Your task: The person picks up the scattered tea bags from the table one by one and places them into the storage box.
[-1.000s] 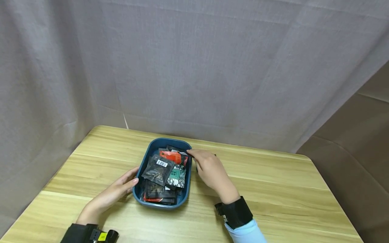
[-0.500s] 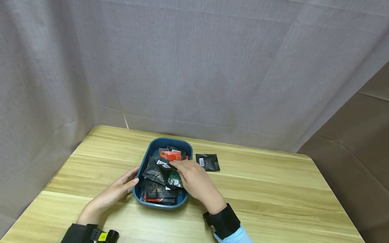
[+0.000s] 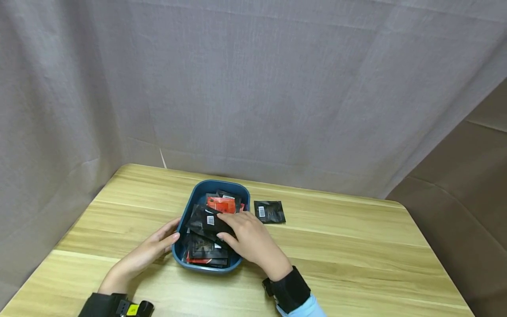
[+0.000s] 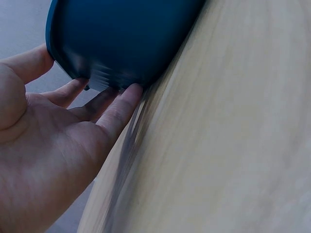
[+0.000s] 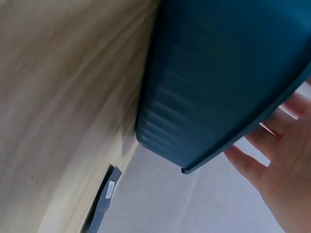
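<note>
A dark blue plastic box (image 3: 211, 269) holds several small sachets, mostly black. My left hand (image 3: 148, 251) steadies its left side, thumb at the rim and fingertips against the outer wall, as the left wrist view shows of the hand (image 4: 63, 126). Inside the box, my right hand (image 3: 253, 240) pinches a black sachet (image 3: 211, 222) with a white barcode label, lying over other packets. An orange-red sachet (image 3: 221, 204) lies just behind it. In the right wrist view the right hand (image 5: 286, 155) reaches over the box rim, and its fingertips are hidden behind the wall.
A single black sachet (image 3: 270, 212) with a barcode lies flat on the wooden table (image 3: 356, 255), right of the box. A grey cloth (image 3: 253, 97) hangs behind the table's back edge.
My right hand has moved left from the box's right rim into the box, leaving a black sachet on the table. It now pinches another black sachet. The left hand stays put.
</note>
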`<act>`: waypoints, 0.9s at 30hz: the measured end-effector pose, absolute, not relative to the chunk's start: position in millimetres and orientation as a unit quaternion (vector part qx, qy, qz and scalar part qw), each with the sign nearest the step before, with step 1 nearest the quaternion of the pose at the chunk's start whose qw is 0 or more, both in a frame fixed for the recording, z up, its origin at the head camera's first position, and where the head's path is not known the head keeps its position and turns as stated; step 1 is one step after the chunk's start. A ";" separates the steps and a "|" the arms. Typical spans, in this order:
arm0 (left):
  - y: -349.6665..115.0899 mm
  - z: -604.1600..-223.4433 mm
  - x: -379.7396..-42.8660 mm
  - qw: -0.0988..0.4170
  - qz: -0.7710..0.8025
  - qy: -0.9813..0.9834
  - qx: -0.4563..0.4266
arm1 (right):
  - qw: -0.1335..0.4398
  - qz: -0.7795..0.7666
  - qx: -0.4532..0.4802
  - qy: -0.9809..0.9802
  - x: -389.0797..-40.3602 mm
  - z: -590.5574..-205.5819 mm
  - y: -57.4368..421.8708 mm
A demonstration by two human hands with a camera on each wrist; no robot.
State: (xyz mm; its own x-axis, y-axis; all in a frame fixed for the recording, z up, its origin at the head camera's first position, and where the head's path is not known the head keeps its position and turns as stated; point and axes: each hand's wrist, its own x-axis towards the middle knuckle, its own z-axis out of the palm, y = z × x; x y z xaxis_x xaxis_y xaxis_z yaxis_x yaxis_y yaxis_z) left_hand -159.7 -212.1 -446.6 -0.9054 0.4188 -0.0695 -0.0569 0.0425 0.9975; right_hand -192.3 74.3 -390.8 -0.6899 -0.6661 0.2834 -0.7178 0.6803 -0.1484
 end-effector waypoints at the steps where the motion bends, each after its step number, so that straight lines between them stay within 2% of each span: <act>1: -212.3 -446.5 -159.6 0.175 0.679 0.701 0.127 | 0.100 0.124 0.377 -0.912 -192.2 -390.0 74.4; 12: -212.9 -447.5 -160.0 0.171 0.688 0.691 0.141 | 0.092 0.139 0.359 -0.918 -195.4 -384.6 81.9; 27: -211.8 -446.0 -158.4 0.171 0.683 0.697 0.138 | 0.087 0.194 0.251 -0.944 -214.1 -383.0 113.0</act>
State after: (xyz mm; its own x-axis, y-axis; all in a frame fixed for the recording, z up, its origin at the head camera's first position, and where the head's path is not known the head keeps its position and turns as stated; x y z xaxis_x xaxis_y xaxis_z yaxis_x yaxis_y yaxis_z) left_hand -158.4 -211.8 -446.0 -0.9036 0.4255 -0.0492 -0.0408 0.0289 0.9988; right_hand -214.1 113.0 -383.0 -0.8584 -0.4410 0.2619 -0.5086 0.7979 -0.3234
